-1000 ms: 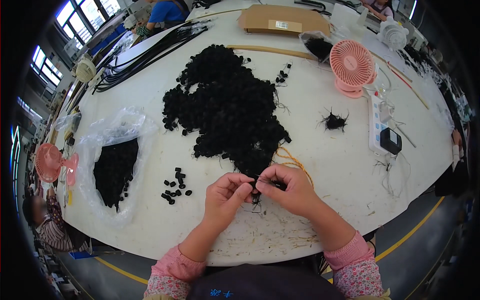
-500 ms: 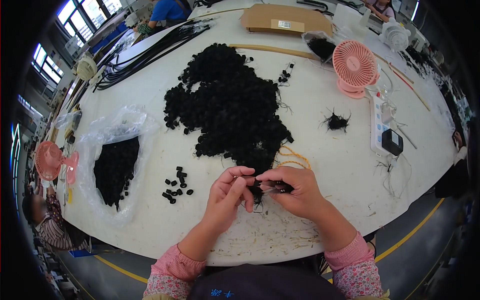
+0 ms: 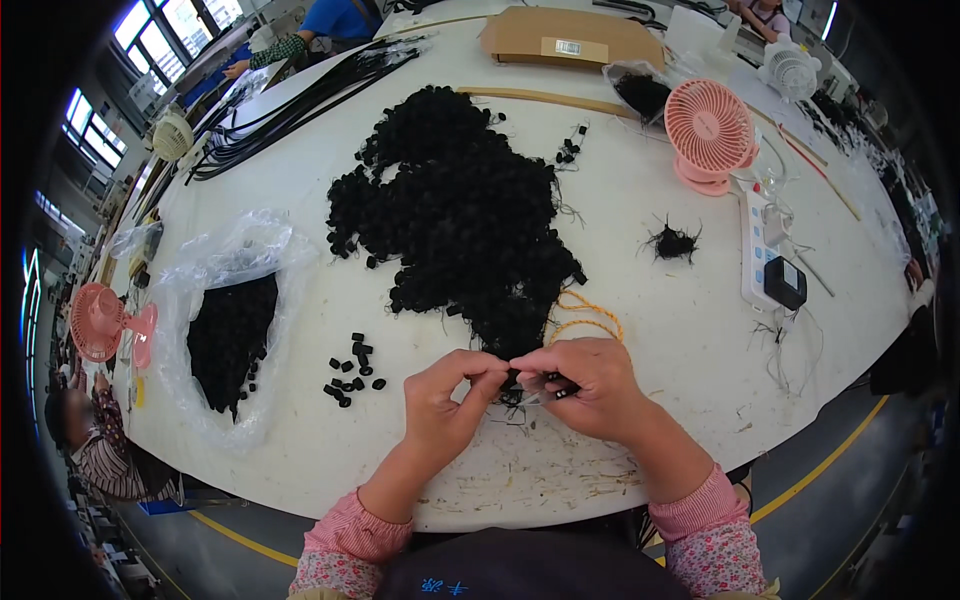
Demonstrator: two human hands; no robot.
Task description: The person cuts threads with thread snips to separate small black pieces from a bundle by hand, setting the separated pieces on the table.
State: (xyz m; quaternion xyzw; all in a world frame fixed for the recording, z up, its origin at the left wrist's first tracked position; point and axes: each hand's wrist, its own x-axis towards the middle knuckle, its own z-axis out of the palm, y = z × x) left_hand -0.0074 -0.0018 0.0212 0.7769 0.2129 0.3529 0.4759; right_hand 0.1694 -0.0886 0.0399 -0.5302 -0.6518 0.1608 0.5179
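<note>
- Wears a long left sleeve (image 3: pixel 335 568) in pale fabric, covered with small pink and red flowers.
- Ends at the forearm in a pink left cuff (image 3: pixel 372 522), finely striped and softly gathered.
- Matches on the other side: floral right sleeve (image 3: pixel 715 562), same pale ground and small flowers, closed by a pink striped right cuff (image 3: pixel 688 498).
- Shows beige fabric (image 3: pixel 768 590) at the lower end of the right sleeve.
- Bare beyond both cuffs, along the forearms to the left hand (image 3: pixel 445 398) and right hand (image 3: pixel 595 390).
- Covered in front by a plain dark garment (image 3: pixel 540 568).
- Bears a small bright blue marking (image 3: pixel 443 586) on that garment, left of centre.
</note>
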